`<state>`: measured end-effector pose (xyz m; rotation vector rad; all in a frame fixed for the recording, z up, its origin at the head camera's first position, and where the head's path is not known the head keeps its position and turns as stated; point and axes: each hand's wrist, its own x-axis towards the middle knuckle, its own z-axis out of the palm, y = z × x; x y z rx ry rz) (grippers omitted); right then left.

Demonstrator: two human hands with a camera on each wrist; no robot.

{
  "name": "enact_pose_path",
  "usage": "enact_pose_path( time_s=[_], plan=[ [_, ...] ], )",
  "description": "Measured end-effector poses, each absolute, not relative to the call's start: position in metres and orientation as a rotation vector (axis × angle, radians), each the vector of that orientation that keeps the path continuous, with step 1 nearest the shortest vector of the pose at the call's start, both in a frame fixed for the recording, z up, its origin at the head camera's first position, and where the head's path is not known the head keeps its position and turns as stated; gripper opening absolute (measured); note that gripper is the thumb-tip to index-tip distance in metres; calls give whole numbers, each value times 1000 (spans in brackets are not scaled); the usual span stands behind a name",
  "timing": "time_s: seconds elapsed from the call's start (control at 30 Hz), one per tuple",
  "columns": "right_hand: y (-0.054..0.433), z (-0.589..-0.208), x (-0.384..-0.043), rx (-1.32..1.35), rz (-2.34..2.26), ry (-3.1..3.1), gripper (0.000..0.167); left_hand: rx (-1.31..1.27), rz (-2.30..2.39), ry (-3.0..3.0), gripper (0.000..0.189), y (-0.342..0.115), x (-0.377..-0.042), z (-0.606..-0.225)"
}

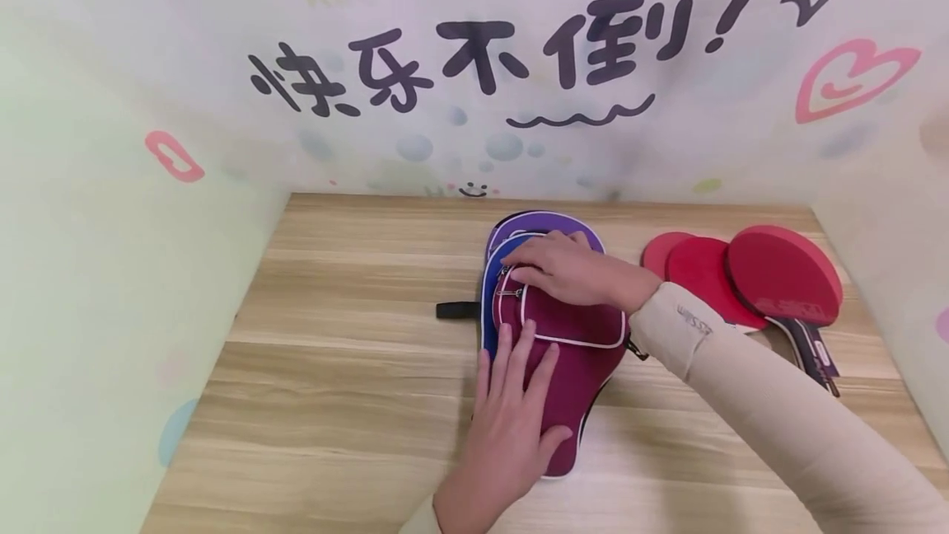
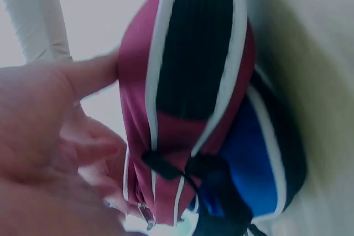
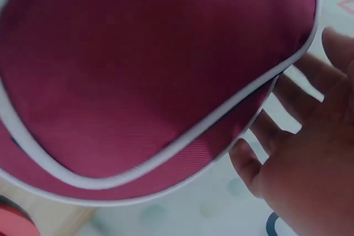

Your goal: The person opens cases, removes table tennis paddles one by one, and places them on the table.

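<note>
Maroon case meets splayed left fingers and seemingly bent right fingers.

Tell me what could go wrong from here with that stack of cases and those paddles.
The stack might slide: the maroon case lies over the blue case and purple case, edges offset, and a sideways push from the left grip on top could shift them.

The paddles could get nudged: they overlap in a loose pile, and the right sleeve passes close by.
</note>
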<state>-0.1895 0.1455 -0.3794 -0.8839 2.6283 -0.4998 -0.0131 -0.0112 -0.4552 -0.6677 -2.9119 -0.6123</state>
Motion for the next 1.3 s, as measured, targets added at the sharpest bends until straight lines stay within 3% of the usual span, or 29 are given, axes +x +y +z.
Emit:
enact_pose_path(
  time_s=[0.3,0.7,1.3],
  plan=[
    [139,-376,-194,-1024,-122,2530,41,-729,-504,-3031,88,-13,-21,-451],
    [114,-389,-198,-1136,-170,2462,28,-689,-451,-3085,86,-18,-22,-449],
    [104,-381,-188,-1194,27,2500,30,-672,-423,-3096,85,-16,-22,-448]
  ],
)
